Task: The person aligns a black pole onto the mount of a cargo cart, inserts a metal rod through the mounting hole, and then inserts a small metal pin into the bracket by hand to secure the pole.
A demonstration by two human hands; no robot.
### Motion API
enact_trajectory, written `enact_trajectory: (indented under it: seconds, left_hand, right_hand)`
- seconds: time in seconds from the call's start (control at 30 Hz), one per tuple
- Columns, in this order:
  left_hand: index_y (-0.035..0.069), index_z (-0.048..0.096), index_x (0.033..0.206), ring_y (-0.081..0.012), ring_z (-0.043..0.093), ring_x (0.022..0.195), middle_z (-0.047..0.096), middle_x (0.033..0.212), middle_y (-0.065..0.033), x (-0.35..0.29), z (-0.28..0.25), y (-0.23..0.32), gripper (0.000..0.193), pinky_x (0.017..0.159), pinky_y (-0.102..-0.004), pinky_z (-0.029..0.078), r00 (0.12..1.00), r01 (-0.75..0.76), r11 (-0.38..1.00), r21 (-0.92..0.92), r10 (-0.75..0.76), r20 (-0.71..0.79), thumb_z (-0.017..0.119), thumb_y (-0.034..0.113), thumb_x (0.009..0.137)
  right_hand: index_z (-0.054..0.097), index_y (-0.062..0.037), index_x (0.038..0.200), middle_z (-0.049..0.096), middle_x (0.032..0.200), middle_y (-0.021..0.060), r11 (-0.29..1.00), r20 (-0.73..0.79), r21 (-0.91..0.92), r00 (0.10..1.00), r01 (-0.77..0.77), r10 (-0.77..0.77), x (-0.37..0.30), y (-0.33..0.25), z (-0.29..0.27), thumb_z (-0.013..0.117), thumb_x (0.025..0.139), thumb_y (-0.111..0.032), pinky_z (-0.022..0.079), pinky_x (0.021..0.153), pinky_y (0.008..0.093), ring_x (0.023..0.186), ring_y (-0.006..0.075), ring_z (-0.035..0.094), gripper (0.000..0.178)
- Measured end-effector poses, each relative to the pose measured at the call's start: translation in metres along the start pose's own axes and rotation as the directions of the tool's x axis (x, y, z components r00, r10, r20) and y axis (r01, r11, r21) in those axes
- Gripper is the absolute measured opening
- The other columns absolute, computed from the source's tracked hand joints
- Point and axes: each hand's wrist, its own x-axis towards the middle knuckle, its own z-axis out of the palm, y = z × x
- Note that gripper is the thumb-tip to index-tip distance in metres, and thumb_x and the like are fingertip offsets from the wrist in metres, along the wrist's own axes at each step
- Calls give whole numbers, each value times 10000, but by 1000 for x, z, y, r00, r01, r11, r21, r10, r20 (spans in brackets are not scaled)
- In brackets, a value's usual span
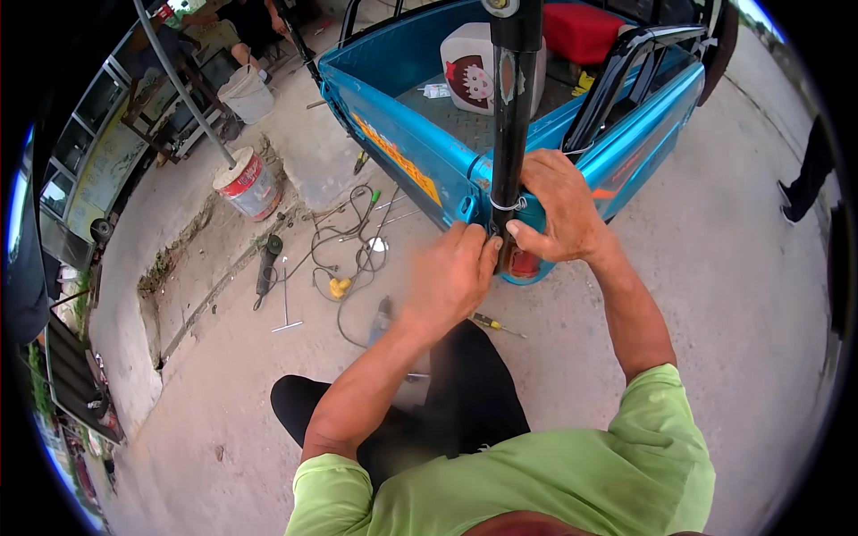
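A black post (507,152) with chipped paint stands at the near corner of a blue cargo bed (411,143). A thin wire (509,205) loops round its lower part. My right hand (567,210) is curled against the post's right side, its thumb pressed in just below the wire. From the left, my left hand (456,272) pinches at the post's foot, fingers bunched together. The hand is slightly blurred, and whatever lies between its fingertips is hidden. Below the hands shows a red tail light (523,263), partly covered.
In the bed lie a white jug (469,67) and a red item (581,33). On the ground are an angle grinder (268,263), a tangled cable (357,237), a T-handle tool (286,308) and a screwdriver (496,324). Buckets stand left; people are at the edges.
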Motion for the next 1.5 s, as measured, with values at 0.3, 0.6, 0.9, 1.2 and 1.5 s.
enact_trajectory:
  seconds: [0.3, 0.6, 0.9, 1.2, 1.5]
  left_hand:
    - [77, 566, 840, -245, 596, 612, 585, 673, -79, -5, 28, 2, 338, 514, -370, 422, 668, 658, 85, -748, -525, 528, 515, 343, 1043]
    - [46, 583, 865, -251, 600, 627, 649, 763, -127, -12, 26, 12, 365, 554, -400, 434, 793, 549, 426, -719, -537, 288, 553, 365, 1039]
    - [-8, 550, 846, -285, 588, 574, 588, 656, -155, -8, 20, -10, 438, 585, -446, 465, 967, 254, 929, -270, -234, 104, 535, 374, 1060]
    - [4, 527, 821, -341, 546, 524, 563, 634, -197, -8, 22, 0, 440, 554, -505, 424, 976, 173, 935, -308, -206, -77, 553, 374, 1056]
    - [106, 546, 785, -259, 508, 505, 603, 681, -97, -1, 18, -4, 384, 522, -391, 404, 615, 747, 110, -655, -490, 618, 525, 381, 1052]
  right_hand:
    - [683, 5, 1047, 662, 942, 133, 1000, 0, -2, 1000, 0, 0, 1, 1, 0, 705, 662, -287, 481, 879, 420, 944, 316, 615, 483]
    - [678, 25, 1040, 658, 923, 143, 1000, -4, -9, 1000, -4, 4, -1, 3, 2, 696, 664, -310, 480, 865, 425, 913, 321, 616, 504]
    - [680, 25, 1039, 653, 906, 140, 1000, -30, -21, 1000, 7, -7, -2, 2, 2, 696, 664, -300, 479, 858, 416, 903, 308, 615, 497]
    - [679, 22, 1043, 656, 911, 138, 999, -38, -40, 999, 13, -15, -3, 4, 3, 692, 673, -321, 474, 839, 409, 905, 298, 618, 505]
    - [672, 14, 1036, 652, 915, 135, 1000, -27, -8, 1000, 8, -9, -3, 2, 1, 697, 650, -276, 472, 852, 405, 913, 297, 616, 483]
